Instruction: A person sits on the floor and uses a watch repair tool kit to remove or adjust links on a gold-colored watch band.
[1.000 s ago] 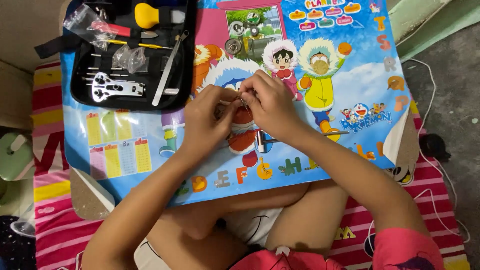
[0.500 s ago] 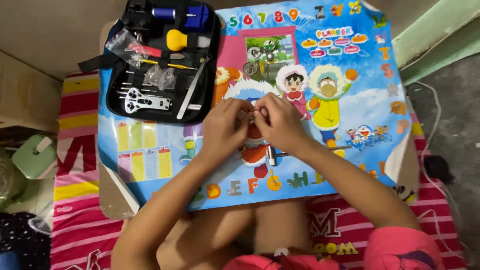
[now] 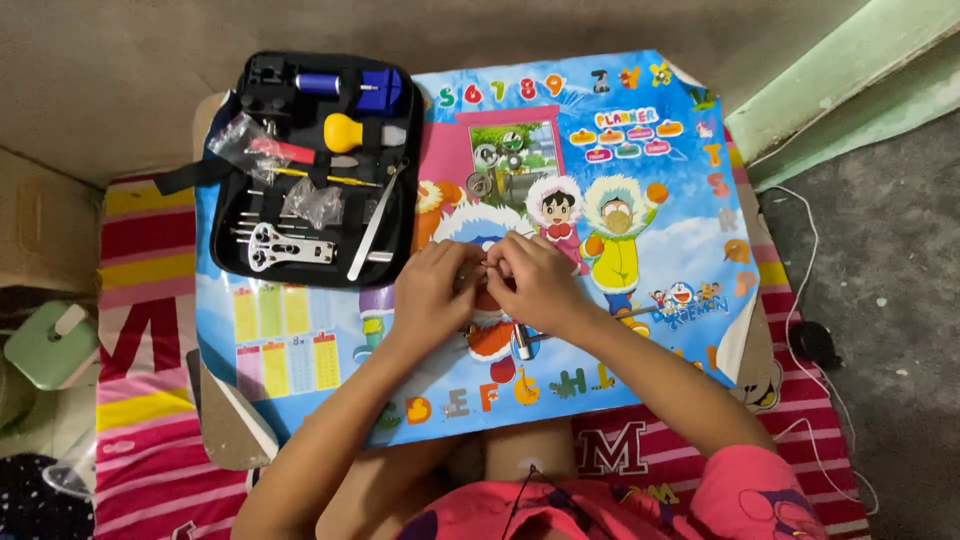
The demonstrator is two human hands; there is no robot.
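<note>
My left hand (image 3: 432, 292) and my right hand (image 3: 538, 282) meet fingertip to fingertip over the middle of a colourful cartoon poster (image 3: 650, 270) that covers a small table. Both pinch a small object (image 3: 479, 272); the fingers hide nearly all of it, so its kind is unclear. The end of a slim metal tool (image 3: 522, 346) lies on the poster, poking out from under my right wrist. Two small round metal parts (image 3: 481, 184) rest on the poster beyond my hands.
An open black tool case (image 3: 300, 170) lies at the poster's upper left, holding a yellow bulb, a blue holder, a red-handled tool, tweezers and small plastic bags. A striped red cloth (image 3: 140, 400) lies beneath. A white cable (image 3: 805, 270) runs at the right. A pale green object (image 3: 45, 345) sits far left.
The camera view has shifted, so the table now sits lower and further right in the picture. My hands stay pressed together on the small object in the same spot on the poster.
</note>
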